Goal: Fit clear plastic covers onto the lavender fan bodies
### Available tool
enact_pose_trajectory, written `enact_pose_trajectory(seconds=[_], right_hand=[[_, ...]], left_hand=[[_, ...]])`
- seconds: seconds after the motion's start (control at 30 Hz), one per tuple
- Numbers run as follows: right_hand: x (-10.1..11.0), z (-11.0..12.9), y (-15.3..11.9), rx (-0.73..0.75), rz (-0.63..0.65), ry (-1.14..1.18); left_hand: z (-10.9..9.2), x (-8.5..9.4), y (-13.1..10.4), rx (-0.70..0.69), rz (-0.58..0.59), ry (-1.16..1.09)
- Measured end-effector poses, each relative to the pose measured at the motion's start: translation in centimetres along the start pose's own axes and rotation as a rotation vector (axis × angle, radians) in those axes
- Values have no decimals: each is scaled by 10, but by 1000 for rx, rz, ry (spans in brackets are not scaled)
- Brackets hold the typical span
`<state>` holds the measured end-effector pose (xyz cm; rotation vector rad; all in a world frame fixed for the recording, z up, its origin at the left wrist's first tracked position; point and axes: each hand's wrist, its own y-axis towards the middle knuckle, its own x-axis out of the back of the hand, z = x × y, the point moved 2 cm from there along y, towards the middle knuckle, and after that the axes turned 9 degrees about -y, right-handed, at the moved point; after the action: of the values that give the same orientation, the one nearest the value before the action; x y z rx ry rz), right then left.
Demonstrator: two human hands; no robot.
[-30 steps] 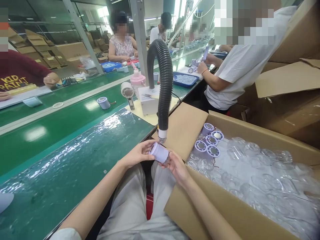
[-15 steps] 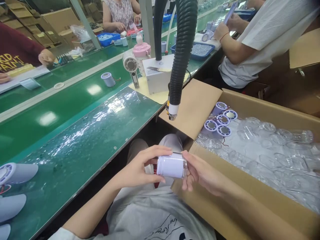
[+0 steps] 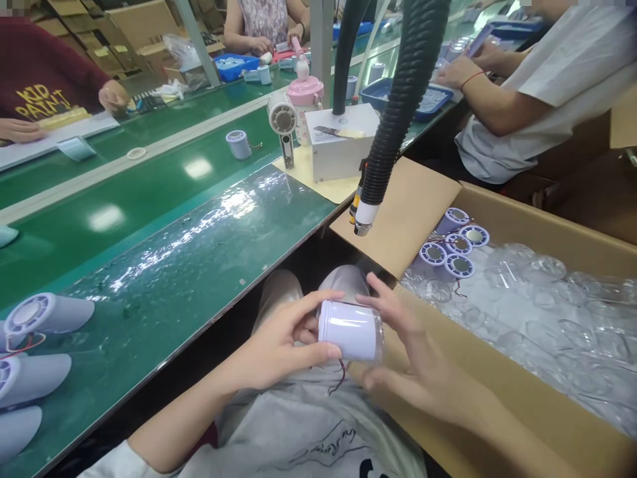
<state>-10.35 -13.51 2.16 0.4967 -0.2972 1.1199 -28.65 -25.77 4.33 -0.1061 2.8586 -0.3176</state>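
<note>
A lilac cylinder (image 3: 351, 330) with a clear cover over its right end lies sideways above my lap. My left hand (image 3: 293, 332) grips its left end between thumb and fingers; a dark red wire hangs below. Around the covered end, my right hand (image 3: 411, 352) has its fingers spread, close to the cover and slightly blurred. To the right, a cardboard box (image 3: 478, 352) holds several lilac motor units (image 3: 458, 265) with round ends up, beside many clear plastic covers (image 3: 572, 332).
Lilac units (image 3: 50, 314) lie on the green bench (image 3: 174, 312) at left. A black ribbed hose (image 3: 398, 113) hangs ahead, near a white-topped metal box (image 3: 343, 149) and a handheld fan (image 3: 283, 119). Other people sit along the green conveyor (image 3: 169, 186).
My right hand has loosened from the cylinder's clear end and its fingers have spread. The red wire now hangs visibly beneath. The whole view has shifted a little.
</note>
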Motion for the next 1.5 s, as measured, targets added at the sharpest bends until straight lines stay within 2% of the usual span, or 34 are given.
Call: enact_pose_trajectory(seconds=[0.07,0.1,0.2,0.3,0.43,0.57,0.67,0.77,0.83,0.9,1.03,1.17,1.23,1.33,1.4,1.5], right_hand=[[-1,2,0,129,18,-106],[-1,3,1,109,31,-76],[-3,2,3,-124,55,250],[-5,4,2,-222,41,462],[-2,3,-1,-202,13,254],[2,6,-3,-135,43,154],[3,11,-1,-205,26,279],[0,14,0,-345,67,492],[-2,14,0,-383,91,548],[-5,13,0,-388,86,481],[-11,10,-4,-363,54,306],[-14,11,-10,-311,-39,240],[-13,10,-12,-324,-66,253],[-11,7,-10,-401,-59,434],[-11,6,-7,-431,-32,595],[-12,8,-3,-434,40,728]], left_hand=[[0,1,0,14,3,32],[0,1,0,9,12,49],[-1,2,0,-54,74,63],[2,2,-1,-63,125,6],[10,0,-2,21,141,-73],[15,-3,-3,-18,152,-105],[17,-3,-4,-27,164,-157],[16,-1,-5,25,176,-189],[14,-1,-6,50,173,-172],[15,-4,-7,49,132,-123],[20,-11,-6,9,-52,61],[22,-12,-8,-48,-160,303],[22,-9,-10,-19,-126,288],[21,-4,-12,24,3,58],[20,-3,-13,26,70,-66],[20,-2,-13,18,107,-100]])
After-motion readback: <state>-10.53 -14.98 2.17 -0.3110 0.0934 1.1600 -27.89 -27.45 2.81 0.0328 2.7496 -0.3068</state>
